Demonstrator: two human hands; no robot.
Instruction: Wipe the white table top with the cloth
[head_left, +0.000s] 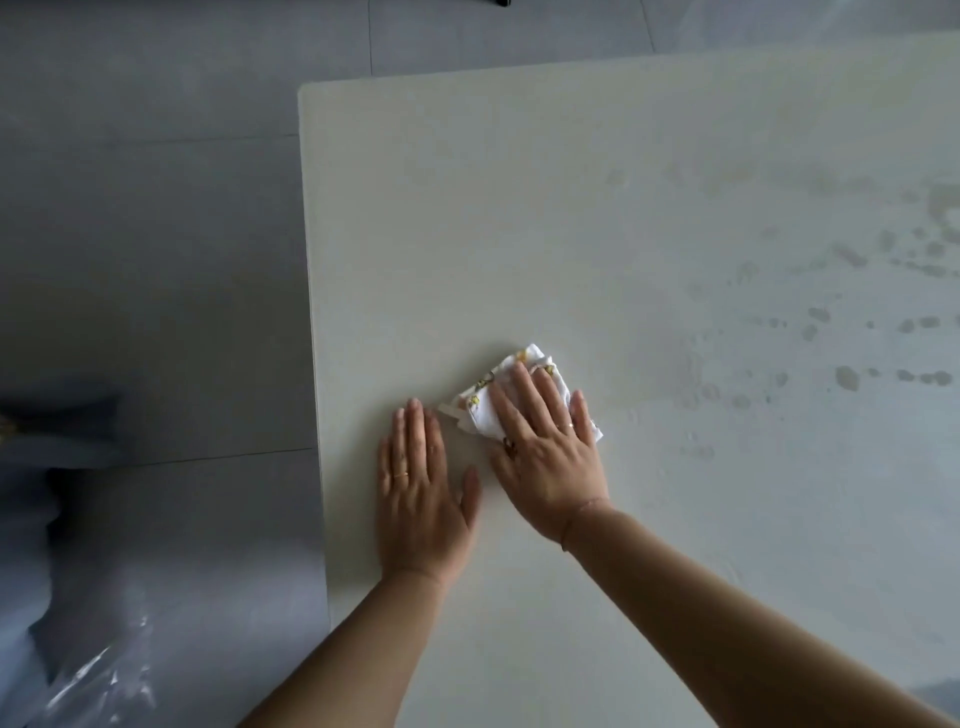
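Note:
A white table top (597, 208) fills most of the head view. A small white cloth (485, 402) with yellow prints lies folded on it, left of the middle. My right hand (545, 447) lies flat on the cloth, fingers spread, pressing it to the surface. My left hand (418, 493) rests flat on the bare table just left of the cloth, fingers together, holding nothing. Grey smudges and spots (847, 376) mark the table's right side.
The table's left edge (311, 338) runs close to my left hand, with grey tiled floor (145, 234) beyond it. Crumpled clear plastic (98, 680) lies on the floor at the lower left. A dark shape (57, 415) sits at the left border.

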